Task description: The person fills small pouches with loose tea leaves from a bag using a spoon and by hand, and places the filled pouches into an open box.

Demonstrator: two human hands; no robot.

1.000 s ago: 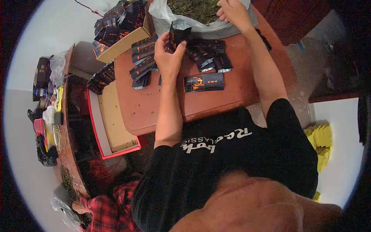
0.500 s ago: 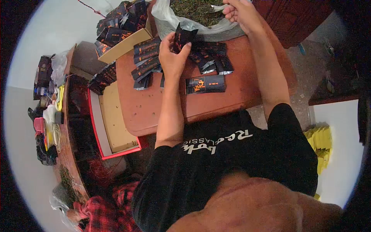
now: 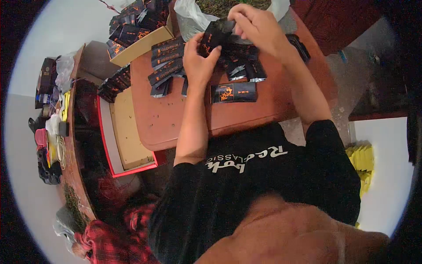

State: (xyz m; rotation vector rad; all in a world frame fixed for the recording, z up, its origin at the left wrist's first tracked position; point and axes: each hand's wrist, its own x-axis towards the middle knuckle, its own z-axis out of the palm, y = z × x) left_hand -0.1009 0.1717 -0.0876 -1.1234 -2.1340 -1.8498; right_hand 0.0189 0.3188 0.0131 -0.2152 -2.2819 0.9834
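My left hand [image 3: 198, 64] is closed round a black packet [image 3: 212, 40] with orange print, its mouth up. Over that mouth is my right hand [image 3: 252, 27], fingers pinched together; what they hold is hidden by the fingers and the packet. A clear plastic bag [image 3: 189, 23] of dark green loose leaves [image 3: 220, 5] lies just beyond the hands. Flat black packets [image 3: 168, 55] are spread on the brown table [image 3: 176, 127] left of and below my hands. One packet [image 3: 233, 93] lies alone nearer my body.
A cardboard box [image 3: 143, 46] heaped with black packets stands at the upper left. Below it is a red-edged tray [image 3: 127, 132] with packets at its far end. A person in a red checked sleeve [image 3: 110, 237] is at the lower left. Yellow packs [image 3: 362, 160] lie right.
My right hand has moved from above the leaves, where a silvery thing showed at its fingers, down and left to the packet's mouth. My left hand and its packet have shifted slightly right.
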